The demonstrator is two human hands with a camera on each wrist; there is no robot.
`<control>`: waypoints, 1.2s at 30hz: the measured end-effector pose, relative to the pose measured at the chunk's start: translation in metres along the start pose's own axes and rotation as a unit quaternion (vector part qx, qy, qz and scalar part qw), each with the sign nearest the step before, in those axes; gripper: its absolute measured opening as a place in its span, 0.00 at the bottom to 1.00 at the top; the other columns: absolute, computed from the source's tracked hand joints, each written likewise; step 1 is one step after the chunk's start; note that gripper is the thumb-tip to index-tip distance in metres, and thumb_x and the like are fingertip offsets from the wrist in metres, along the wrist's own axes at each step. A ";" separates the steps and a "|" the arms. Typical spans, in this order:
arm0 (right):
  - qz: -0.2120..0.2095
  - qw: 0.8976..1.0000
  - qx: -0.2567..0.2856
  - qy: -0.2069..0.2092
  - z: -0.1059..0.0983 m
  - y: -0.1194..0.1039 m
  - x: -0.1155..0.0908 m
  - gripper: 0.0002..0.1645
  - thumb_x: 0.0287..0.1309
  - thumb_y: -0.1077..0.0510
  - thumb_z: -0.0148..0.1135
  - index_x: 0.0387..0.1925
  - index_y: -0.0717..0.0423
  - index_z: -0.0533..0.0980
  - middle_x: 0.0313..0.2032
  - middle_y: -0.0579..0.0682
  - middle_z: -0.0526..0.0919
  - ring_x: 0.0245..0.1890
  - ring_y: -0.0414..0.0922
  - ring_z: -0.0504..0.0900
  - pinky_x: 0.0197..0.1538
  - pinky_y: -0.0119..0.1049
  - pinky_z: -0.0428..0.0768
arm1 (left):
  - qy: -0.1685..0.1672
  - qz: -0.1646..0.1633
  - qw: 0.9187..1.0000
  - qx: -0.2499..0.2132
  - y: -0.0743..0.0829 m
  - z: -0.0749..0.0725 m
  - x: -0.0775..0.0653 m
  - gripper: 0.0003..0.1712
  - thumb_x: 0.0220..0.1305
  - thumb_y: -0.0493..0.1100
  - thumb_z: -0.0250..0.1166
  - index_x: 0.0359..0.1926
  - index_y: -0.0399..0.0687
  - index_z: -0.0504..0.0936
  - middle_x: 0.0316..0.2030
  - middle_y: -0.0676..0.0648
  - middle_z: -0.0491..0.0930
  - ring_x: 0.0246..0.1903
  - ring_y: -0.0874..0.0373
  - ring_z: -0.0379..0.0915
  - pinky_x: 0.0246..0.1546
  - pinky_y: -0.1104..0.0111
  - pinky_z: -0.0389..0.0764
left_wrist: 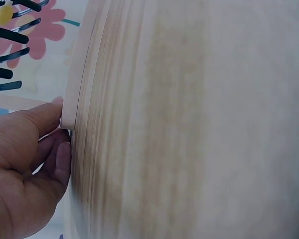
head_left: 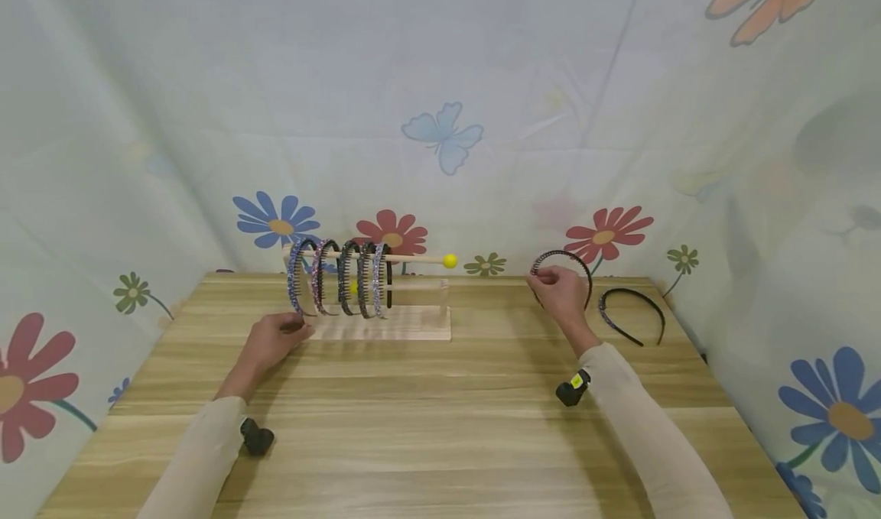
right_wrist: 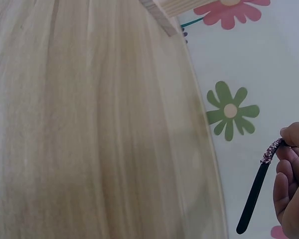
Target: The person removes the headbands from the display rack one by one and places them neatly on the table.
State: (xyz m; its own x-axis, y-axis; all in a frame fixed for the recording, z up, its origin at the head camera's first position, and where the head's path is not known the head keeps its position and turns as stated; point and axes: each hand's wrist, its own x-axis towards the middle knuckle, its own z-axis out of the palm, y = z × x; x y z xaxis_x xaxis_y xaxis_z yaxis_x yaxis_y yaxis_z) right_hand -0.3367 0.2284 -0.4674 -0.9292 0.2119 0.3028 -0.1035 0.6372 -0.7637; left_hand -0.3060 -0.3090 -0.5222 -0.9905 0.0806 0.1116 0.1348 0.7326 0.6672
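My right hand pinches a black toothed headband upright above the table's back right. One black end with a glittery stretch of the headband hangs below my fingers in the right wrist view. My left hand is at the left end of a wooden display stand; close up, the thumb and curled fingers of my left hand grip the corner of its base. Several glittery headbands hang in a row on the stand's upper rod, which ends in a yellow ball.
Another dark, glittery headband lies on the wood-grain table right of my right hand. A lower rod runs beneath the upper one. Behind the table hangs a white cloth printed with flowers and butterflies.
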 end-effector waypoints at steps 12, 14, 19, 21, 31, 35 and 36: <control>0.005 0.999 -0.050 -0.004 0.002 0.019 0.000 0.18 0.62 0.49 0.72 0.42 0.61 0.87 0.38 0.58 0.90 0.40 0.55 0.88 0.51 0.52 0.81 | 0.002 0.000 1.000 -0.003 -0.002 0.001 -0.001 0.19 0.72 0.47 0.66 0.53 0.36 0.85 0.49 0.35 0.86 0.51 0.40 0.83 0.50 0.48 0.82; 0.003 0.998 -0.056 -0.009 0.002 0.024 0.000 0.16 0.61 0.50 0.72 0.40 0.60 0.88 0.36 0.57 0.90 0.39 0.55 0.87 0.49 0.51 0.81 | 0.002 0.001 1.000 -0.003 -0.002 0.001 -0.001 0.18 0.72 0.47 0.66 0.52 0.36 0.85 0.48 0.36 0.86 0.50 0.40 0.83 0.50 0.48 0.82; -0.007 0.998 -0.054 -0.018 0.003 0.032 0.001 0.12 0.60 0.54 0.73 0.37 0.60 0.88 0.34 0.57 0.90 0.37 0.54 0.88 0.46 0.51 0.82 | 0.000 0.001 1.000 -0.001 -0.001 0.001 -0.001 0.19 0.72 0.47 0.66 0.53 0.36 0.85 0.49 0.35 0.86 0.51 0.39 0.83 0.50 0.48 0.82; -0.009 0.999 -0.050 -0.019 0.003 0.035 0.000 0.11 0.60 0.55 0.73 0.36 0.61 0.88 0.34 0.57 0.90 0.36 0.54 0.88 0.46 0.51 0.83 | 0.001 0.000 1.000 0.000 -0.001 0.000 -0.001 0.19 0.72 0.47 0.66 0.53 0.36 0.85 0.49 0.35 0.86 0.51 0.39 0.83 0.51 0.48 0.82; 0.014 0.998 -0.049 -0.043 0.004 0.042 -0.001 0.14 0.60 0.53 0.73 0.39 0.61 0.88 0.32 0.56 0.90 0.29 0.47 0.88 0.45 0.49 0.83 | 0.000 0.003 1.000 0.000 -0.001 0.000 0.000 0.18 0.72 0.46 0.67 0.53 0.36 0.85 0.49 0.35 0.86 0.51 0.39 0.83 0.51 0.47 0.82; 0.030 0.996 -0.055 -0.057 0.004 0.043 -0.001 0.16 0.62 0.50 0.72 0.42 0.59 0.88 0.34 0.55 0.91 0.34 0.50 0.88 0.47 0.49 0.83 | -0.002 -0.002 1.000 0.001 -0.001 0.000 0.000 0.19 0.72 0.47 0.66 0.53 0.36 0.85 0.50 0.35 0.86 0.52 0.38 0.82 0.52 0.47 0.81; 0.036 0.996 -0.056 -0.060 0.003 0.043 -0.001 0.16 0.63 0.50 0.71 0.43 0.58 0.88 0.35 0.55 0.91 0.35 0.51 0.88 0.48 0.50 0.82 | -0.002 -0.003 1.000 0.000 -0.001 0.000 0.000 0.19 0.72 0.47 0.66 0.53 0.36 0.85 0.50 0.35 0.85 0.52 0.38 0.82 0.53 0.46 0.81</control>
State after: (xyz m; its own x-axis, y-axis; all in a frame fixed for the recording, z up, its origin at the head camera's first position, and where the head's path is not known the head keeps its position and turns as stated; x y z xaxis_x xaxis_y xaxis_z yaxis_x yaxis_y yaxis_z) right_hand -0.3411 0.2529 -0.5021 -0.9692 0.1741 0.1743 -0.0014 0.7035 -0.7107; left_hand -0.3057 -0.3098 -0.5229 -0.9914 0.0792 0.1045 0.1289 0.7336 0.6673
